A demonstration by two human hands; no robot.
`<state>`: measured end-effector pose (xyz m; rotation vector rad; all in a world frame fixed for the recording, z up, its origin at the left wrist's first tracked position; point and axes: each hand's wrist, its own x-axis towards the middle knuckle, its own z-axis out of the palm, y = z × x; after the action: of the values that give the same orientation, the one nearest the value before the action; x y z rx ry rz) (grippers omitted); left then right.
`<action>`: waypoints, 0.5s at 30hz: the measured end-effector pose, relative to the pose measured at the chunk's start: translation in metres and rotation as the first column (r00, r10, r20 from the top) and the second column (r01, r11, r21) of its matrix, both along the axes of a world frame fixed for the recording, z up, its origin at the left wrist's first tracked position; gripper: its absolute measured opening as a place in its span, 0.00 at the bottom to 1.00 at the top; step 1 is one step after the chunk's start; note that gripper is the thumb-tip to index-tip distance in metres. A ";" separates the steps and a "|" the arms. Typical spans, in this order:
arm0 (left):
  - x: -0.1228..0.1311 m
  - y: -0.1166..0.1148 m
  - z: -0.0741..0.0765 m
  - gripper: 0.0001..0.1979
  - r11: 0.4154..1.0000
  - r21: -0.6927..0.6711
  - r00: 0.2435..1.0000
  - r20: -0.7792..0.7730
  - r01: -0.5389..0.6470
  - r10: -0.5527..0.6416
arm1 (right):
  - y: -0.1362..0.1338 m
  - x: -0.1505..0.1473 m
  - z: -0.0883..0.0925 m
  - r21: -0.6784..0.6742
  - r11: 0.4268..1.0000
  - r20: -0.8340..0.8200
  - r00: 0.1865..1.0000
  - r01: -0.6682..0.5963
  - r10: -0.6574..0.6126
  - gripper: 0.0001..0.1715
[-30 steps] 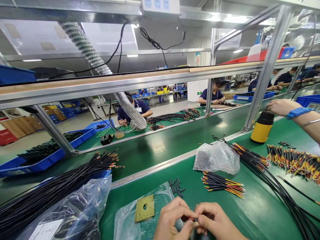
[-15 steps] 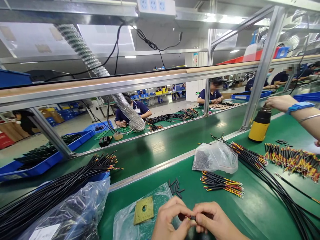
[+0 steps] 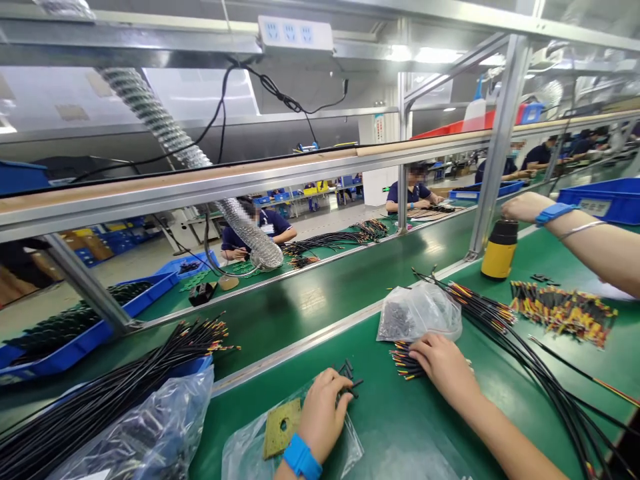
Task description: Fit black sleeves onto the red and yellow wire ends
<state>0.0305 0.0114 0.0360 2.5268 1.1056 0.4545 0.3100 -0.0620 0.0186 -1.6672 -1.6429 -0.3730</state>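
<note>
Hands well apart over the green table (image 3: 265, 373), and the left hand (image 3: 325, 410), blue band at its wrist, is half curled with fingertips right at the small black tubes (image 3: 357, 384) — whether one is pinched, I cannot tell. Under it lies a flat clear bag (image 3: 240, 453) with a yellow sponge (image 3: 275, 437) on top, a hole in its middle. Right hand (image 3: 443, 363), farther out, has its fingers bent down on the bundle of short wires (image 3: 404, 363); the fingertips' grip is hidden, so no call there either. Looks like a picking step, and I'd say the move ahead calls for a light pinch — one tube, one wire, the rest left lying. On to the containers: near left, a big clear bag (image 3: 150, 413) bulges with dark stuff too blurred to name, beside long black cables (image 3: 115, 387). Just beyond the right hand, a small plastic bag (image 3: 435, 317) holds a heap of tiny dark pieces. Out left, a long blue tray (image 3: 55, 367) is packed with dark parts. Farther right, a co-worker's hand (image 3: 520, 207) is at the top of a yellow-and-black tool (image 3: 500, 260), and behind it a blue bin (image 3: 625, 203) hides its contents.
</note>
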 end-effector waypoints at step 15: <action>0.012 0.010 -0.018 0.13 0.993 0.037 0.986 -0.130 0.109 -0.103 | -0.068 -0.093 -0.053 -0.324 0.825 0.232 0.806 -0.463 0.544 0.15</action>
<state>0.0429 0.0210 0.0182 2.6703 1.0091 0.2949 0.2165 -0.1301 -0.0341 -1.2984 -2.3860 -0.1649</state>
